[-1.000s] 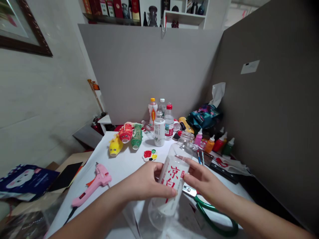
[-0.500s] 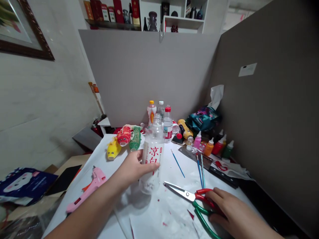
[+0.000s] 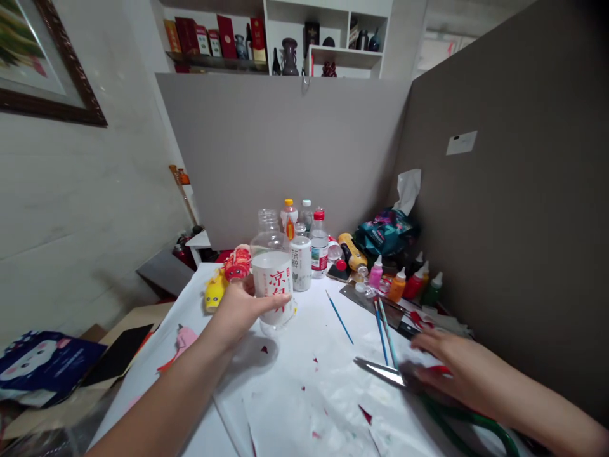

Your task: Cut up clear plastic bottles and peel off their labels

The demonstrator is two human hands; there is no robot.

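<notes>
The right hand (image 3: 450,360) partly hides the scissors (image 3: 387,374) (themselves blurred), the left forearm (image 3: 185,374) the pink glue gun (image 3: 185,341).

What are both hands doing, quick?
Left hand: closed around the clear bottle with red writing.
Right hand: blurred, but looks closed on the scissors by their red handle.

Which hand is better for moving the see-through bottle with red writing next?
The left hand, I think: its fingers and thumb already wrap the see-through bottle by its label. The right hand is across the table, holding the scissors.
</notes>
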